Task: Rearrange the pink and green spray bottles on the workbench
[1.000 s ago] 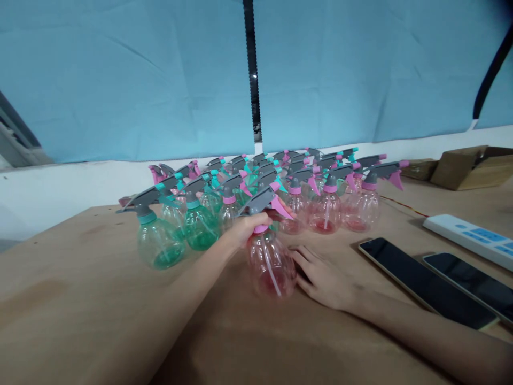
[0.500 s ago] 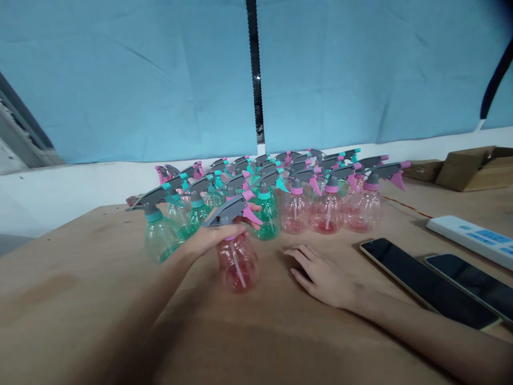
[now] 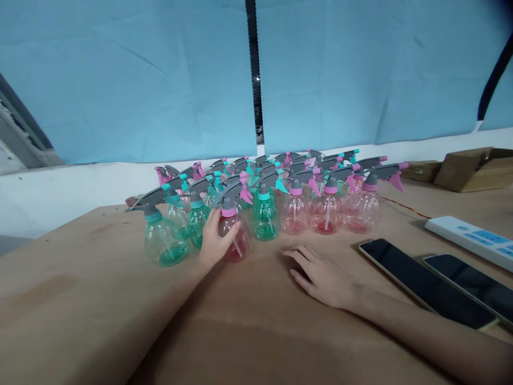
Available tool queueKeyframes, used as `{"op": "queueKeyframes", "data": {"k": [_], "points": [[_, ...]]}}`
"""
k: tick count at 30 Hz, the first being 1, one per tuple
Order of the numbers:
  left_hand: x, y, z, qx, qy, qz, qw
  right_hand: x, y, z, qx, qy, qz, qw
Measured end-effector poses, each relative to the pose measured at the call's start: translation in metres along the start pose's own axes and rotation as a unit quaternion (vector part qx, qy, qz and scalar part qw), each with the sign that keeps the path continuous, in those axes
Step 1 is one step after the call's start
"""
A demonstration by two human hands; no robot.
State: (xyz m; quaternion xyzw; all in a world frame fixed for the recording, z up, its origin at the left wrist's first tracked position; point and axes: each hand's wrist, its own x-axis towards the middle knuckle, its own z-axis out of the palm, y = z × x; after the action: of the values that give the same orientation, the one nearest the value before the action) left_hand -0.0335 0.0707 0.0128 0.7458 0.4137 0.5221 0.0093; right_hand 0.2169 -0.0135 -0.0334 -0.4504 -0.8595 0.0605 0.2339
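Farther back than half a second ago, the round, see-through pink plastic spray bottle (image 3: 241,248) with a grey head now stands upright in the front row, between a teal-collared green plastic bottle (image 3: 197,224) on its left and another rounded green bottle (image 3: 265,219) on its right. From its neck, the left hand (image 3: 216,241) has dropped to its body: half open, fingers along the left side, thumb across the front; whether it grips firmly I cannot tell. Unmoved, the right hand (image 3: 320,275) rests palm down on the brown wooden table (image 3: 256,331), loosely curled and holding nothing, near a flat black-screened phone (image 3: 420,283).
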Motion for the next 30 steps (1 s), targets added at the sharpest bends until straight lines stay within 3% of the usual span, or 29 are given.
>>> {"op": "queueKeyframes", "data": {"k": [4, 14, 30], "points": [[-0.006, -0.003, 0.001, 0.063, 0.002, 0.044, 0.997, 0.0, -0.001, -0.001, 0.008, 0.004, 0.003, 1.0], [-0.005, -0.006, 0.01, 0.078, -0.015, -0.01, 0.997, 0.0, 0.0, 0.0, 0.002, 0.003, -0.003, 1.0], [0.012, -0.013, 0.025, 0.072, -0.007, -0.033, 0.997, 0.0, -0.001, -0.001, 0.005, 0.005, 0.004, 1.0]]}}
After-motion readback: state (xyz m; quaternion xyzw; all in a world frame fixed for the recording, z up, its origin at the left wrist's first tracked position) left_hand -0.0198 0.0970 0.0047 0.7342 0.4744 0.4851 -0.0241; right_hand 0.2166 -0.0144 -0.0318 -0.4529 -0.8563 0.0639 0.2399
